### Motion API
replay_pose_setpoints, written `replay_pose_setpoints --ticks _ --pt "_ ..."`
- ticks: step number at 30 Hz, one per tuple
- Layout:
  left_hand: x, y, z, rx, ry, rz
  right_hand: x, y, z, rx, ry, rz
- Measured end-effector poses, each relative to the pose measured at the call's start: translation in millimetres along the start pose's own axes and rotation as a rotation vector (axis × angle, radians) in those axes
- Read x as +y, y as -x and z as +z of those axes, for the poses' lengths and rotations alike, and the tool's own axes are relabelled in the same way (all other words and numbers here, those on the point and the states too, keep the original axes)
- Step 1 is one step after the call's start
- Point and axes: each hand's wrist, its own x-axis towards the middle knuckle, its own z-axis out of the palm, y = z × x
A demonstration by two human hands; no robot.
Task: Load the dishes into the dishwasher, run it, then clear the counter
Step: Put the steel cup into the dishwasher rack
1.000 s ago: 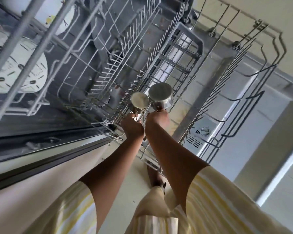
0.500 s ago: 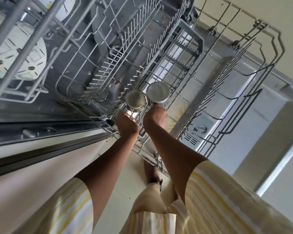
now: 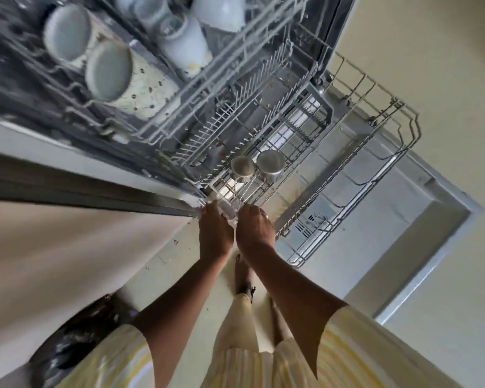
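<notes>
Two steel cups (image 3: 242, 167) (image 3: 270, 165) stand upside down, side by side, near the front of the pulled-out lower rack (image 3: 387, 163). My left hand (image 3: 215, 232) and my right hand (image 3: 254, 228) are just in front of the cups, at the rack's front edge (image 3: 221, 191). Both hands are seen from the back, hold nothing, and their fingertips reach the front wires. The upper rack (image 3: 151, 107) at the top left carries two patterned mugs (image 3: 109, 71), a glass (image 3: 174, 26) and white dishes (image 3: 219, 9).
The open dishwasher door (image 3: 317, 219) lies under the lower rack, with its detergent dispenser showing. A pale cabinet front (image 3: 67, 247) fills the left. A dark bin bag (image 3: 76, 340) sits at the lower left. My feet (image 3: 242, 275) stand on the cream floor.
Both hands have let go of the steel cups and drawn back to the rack's front edge. The camera has tilted, bringing the loaded upper rack into view.
</notes>
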Motion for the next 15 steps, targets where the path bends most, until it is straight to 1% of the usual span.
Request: replay_pose_setpoints --ticks 2,3,5,7,10,12,13,14,15 --pt "-1 30 -19 -0.009 -0.066 0.002 -8 30 -14 -0.004 0.018 -0.090" --pt "-1 44 -29 -0.003 -0.091 -0.036 -12 45 -21 0.011 0.036 -0.132" --pt "-2 73 -53 0.023 -0.105 -0.109 -22 74 -36 0.052 0.133 -0.266" --pt "3 101 -82 0.048 -0.092 -0.135 -35 100 -53 0.046 0.265 -0.418" --pt "11 148 -137 0.147 -0.085 -0.091 -66 146 -81 0.012 0.443 -0.611" --pt "8 178 -169 0.195 -0.152 -0.062 -87 175 -94 0.122 0.567 -0.765" --pt "5 191 -187 0.208 -0.155 -0.093 -103 192 -101 0.164 0.610 -0.822" --pt "0 205 -205 0.207 -0.099 -0.155 -117 209 -106 0.190 0.646 -0.897" --pt "-6 218 -219 0.217 -0.036 -0.237 -130 225 -107 0.169 0.673 -0.964"
